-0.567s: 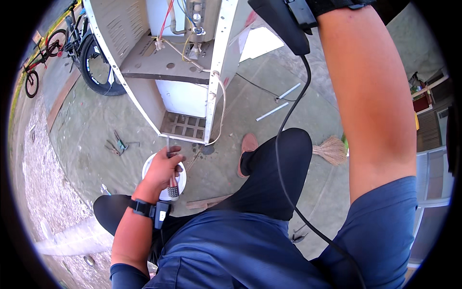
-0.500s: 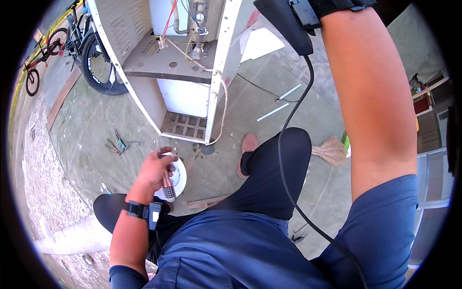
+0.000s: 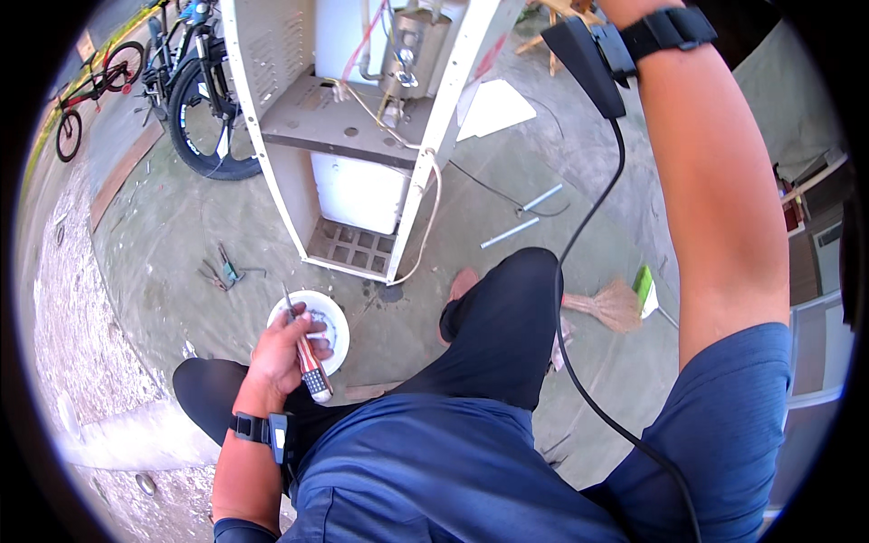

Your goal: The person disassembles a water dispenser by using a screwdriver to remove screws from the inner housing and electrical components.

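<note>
My left hand (image 3: 282,348) is closed around a screwdriver (image 3: 313,376) with a red, white and blue patterned handle; its thin shaft points up and away past my thumb. Just beyond and partly under the hand, a white bowl (image 3: 340,333) stands on the floor with small bits in it, too small to name. My right forearm (image 3: 724,181) reaches up and forward with a black strap round the wrist, and the hand itself lies past the top edge. Ahead of me stands an open white metal cabinet (image 3: 425,204) holding a metal cylinder (image 3: 415,50), wires and a hose.
Pliers and other small tools (image 3: 226,271) lie on the floor at left. Two pale rods (image 3: 511,233), a white panel (image 3: 496,110) and a straw brush (image 3: 611,306) lie to the right. Bicycles (image 3: 213,118) stand at the far left. A black cable (image 3: 579,222) hangs from my right wrist.
The view has shifted slightly. My left hand has turned, so the screwdriver's shaft and more of its handle now show. More of the bowl is visible. My right forearm has shifted upward and rightward in view.
</note>
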A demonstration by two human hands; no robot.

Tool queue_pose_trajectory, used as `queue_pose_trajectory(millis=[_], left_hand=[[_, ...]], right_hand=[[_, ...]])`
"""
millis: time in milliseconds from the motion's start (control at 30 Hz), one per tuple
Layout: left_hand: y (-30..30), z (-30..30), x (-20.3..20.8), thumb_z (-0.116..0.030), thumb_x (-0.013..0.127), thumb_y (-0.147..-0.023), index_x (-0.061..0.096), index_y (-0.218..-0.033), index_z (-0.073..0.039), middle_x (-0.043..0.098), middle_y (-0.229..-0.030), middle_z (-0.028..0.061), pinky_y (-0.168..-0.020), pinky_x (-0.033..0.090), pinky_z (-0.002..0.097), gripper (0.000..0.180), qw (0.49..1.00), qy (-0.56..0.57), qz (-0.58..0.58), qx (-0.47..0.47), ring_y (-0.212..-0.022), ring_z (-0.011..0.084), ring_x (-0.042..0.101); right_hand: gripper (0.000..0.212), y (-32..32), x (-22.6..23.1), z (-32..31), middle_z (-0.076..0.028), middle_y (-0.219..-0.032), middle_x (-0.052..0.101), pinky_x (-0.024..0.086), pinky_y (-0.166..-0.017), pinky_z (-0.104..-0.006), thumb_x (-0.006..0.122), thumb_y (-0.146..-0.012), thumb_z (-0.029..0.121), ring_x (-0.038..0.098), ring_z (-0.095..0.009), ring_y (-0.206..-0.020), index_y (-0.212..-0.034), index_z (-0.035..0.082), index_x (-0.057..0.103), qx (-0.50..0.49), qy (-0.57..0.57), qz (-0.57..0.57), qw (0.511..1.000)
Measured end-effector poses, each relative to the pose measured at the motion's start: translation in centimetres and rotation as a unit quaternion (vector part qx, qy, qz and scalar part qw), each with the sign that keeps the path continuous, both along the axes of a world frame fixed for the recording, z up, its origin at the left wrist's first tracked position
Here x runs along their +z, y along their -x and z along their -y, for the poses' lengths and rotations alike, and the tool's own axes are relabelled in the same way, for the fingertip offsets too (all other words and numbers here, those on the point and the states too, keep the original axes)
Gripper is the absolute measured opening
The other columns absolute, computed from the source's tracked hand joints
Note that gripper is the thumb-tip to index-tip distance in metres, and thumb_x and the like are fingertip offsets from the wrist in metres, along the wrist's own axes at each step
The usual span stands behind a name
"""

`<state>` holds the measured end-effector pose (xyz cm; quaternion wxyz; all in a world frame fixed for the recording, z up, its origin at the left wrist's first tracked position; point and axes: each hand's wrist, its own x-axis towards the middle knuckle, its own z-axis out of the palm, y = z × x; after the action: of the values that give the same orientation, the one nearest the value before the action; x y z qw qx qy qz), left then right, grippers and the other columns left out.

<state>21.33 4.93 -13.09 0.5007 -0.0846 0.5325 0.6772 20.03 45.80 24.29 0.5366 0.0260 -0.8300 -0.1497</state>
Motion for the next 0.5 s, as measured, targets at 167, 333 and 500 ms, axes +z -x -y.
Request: queue_pose_trajectory(millis=[167, 333, 500], left_hand=[[-3.9, 2.8, -3.9, -0.006, 0.06, -0.096, 0.029, -0.149, -0.001, 0.062, -0.106, 0.0195, -0.067, 0.059, 0.0459, 0.06, 0.993, 0.058, 0.079, -0.063, -0.077, 0.0288, 0.066], [-1.9, 0.2, 0.1, -0.005, 0.062, -0.095, 0.036, -0.143, -0.002, 0.062, -0.102, 0.015, -0.061, 0.058, 0.0404, 0.054, 0.999, -0.005, -0.033, 0.024, -0.07, 0.0259, 0.065], [-3.5, 2.0, -2.7, -0.011, 0.064, -0.096, 0.05, -0.124, -0.005, 0.062, -0.095, 0.0107, -0.057, 0.056, 0.0372, 0.032, 0.996, 0.07, 0.046, -0.022, -0.069, 0.0223, 0.064]], right_hand=[[0.048, 0.7, 0.4, 0.5, -0.02, -0.116, 0.064, 0.047, -0.102, -0.0417, 0.07, -0.075, 0.022, 0.058, -0.036, -0.114, -0.12, 0.004, 0.066, 0.021, -0.005, 0.026, 0.999], [0.046, -0.8, 0.1, 0.2, -0.019, -0.114, 0.063, 0.049, -0.099, -0.0415, 0.069, -0.075, 0.018, 0.059, -0.036, -0.112, -0.119, 0.004, 0.066, 0.012, 0.018, 0.028, 0.999], [0.051, -0.5, -0.6, 0.1, -0.019, -0.113, 0.063, 0.049, -0.099, -0.0411, 0.069, -0.074, 0.017, 0.061, -0.036, -0.111, -0.123, 0.004, 0.063, 0.003, 0.029, 0.037, 0.999]])
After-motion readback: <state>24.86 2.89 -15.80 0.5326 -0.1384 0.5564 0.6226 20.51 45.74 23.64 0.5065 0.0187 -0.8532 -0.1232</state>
